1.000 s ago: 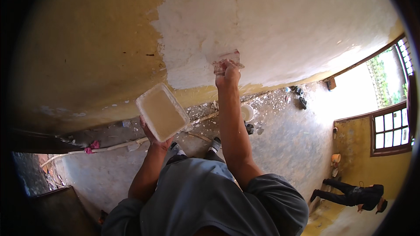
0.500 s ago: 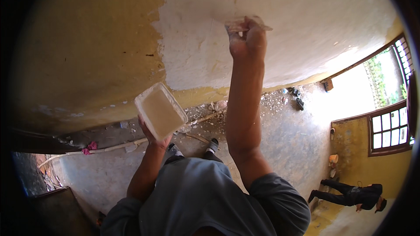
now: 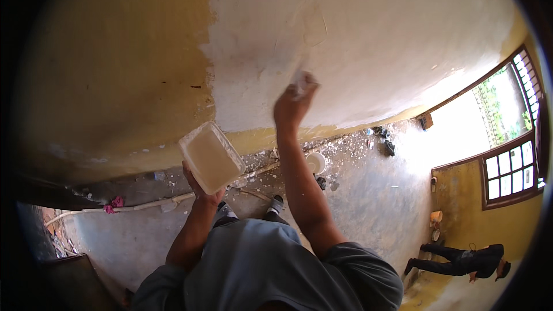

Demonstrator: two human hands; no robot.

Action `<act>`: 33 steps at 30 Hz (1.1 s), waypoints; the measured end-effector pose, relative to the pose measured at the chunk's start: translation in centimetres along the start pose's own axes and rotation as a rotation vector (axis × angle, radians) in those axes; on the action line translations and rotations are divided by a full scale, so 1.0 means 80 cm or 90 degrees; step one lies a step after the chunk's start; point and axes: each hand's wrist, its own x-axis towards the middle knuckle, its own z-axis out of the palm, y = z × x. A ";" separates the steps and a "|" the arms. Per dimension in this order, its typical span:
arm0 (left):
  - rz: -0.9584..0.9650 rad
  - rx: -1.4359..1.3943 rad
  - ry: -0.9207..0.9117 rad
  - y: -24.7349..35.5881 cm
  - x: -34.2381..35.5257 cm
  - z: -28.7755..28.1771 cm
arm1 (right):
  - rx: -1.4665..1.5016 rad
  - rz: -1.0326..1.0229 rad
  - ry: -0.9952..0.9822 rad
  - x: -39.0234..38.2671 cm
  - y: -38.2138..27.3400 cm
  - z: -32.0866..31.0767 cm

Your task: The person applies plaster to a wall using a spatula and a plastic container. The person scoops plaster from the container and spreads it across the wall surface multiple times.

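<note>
My left hand [image 3: 203, 192] grips a shallow, whitish rectangular tray [image 3: 212, 160] from below and its near-left edge. Pale, smooth putty covers the tray's bottom, and its rim is crusted. Close to the wall, my right hand [image 3: 291, 108] is closed round a flat putty scraper [image 3: 302, 84] smeared with white; motion blurs both, so the blade's contact with the wall is unclear. White putty [image 3: 374, 40] coats the right part of the wall, with a curved ridge above my right hand. To the left the wall stays yellow [image 3: 121, 52].
A long pole [image 3: 152, 205] lies along the wall's foot among white flakes, with a pink cloth [image 3: 117, 202] by it. Beyond my right forearm stands a white bucket [image 3: 315, 163]. Black bags [image 3: 383, 132] lie farther off. A person in dark clothes [image 3: 481, 261] stands right, below a barred window [image 3: 510, 174].
My right hand has swept down and slightly left along the wall with the scraper. The white bucket now shows past my forearm. The tray stays in my left hand, slightly lower in view.
</note>
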 end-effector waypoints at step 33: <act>-0.057 -0.006 0.063 -0.015 0.004 0.033 | 0.034 -0.404 -0.116 0.072 -0.080 -0.020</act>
